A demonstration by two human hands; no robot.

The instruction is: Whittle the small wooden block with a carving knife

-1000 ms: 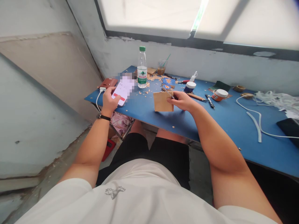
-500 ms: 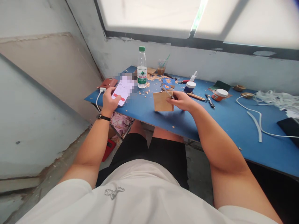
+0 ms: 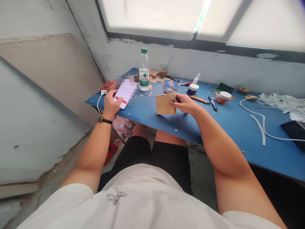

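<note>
My left hand point(image 3: 111, 102) is wrapped round a phone point(image 3: 126, 91), its thumb near a red bar on the lit screen. Digits show on that screen, and part of it is blurred out. In my right hand point(image 3: 183, 102) is a flat, square wooden board point(image 3: 166, 105), gripped at its right edge above the front of the table. A thin dark tool point(image 3: 172, 96) is also held there, slanting over the board's upper corner; its kind is hard to make out. Fingers behind the board are hidden.
On the blue table point(image 3: 228, 140) a water bottle point(image 3: 144, 73) stands behind the phone. Wood shavings point(image 3: 164, 79), a plastic cup point(image 3: 164, 69), a blue jar point(image 3: 193, 89), an orange jar point(image 3: 223, 97) and a pen point(image 3: 213, 104) lie beyond. A white cable point(image 3: 263, 122) crosses the right side.
The digits on the phone screen have changed. The whole view has shifted very slightly; both hands keep their hold and place.
</note>
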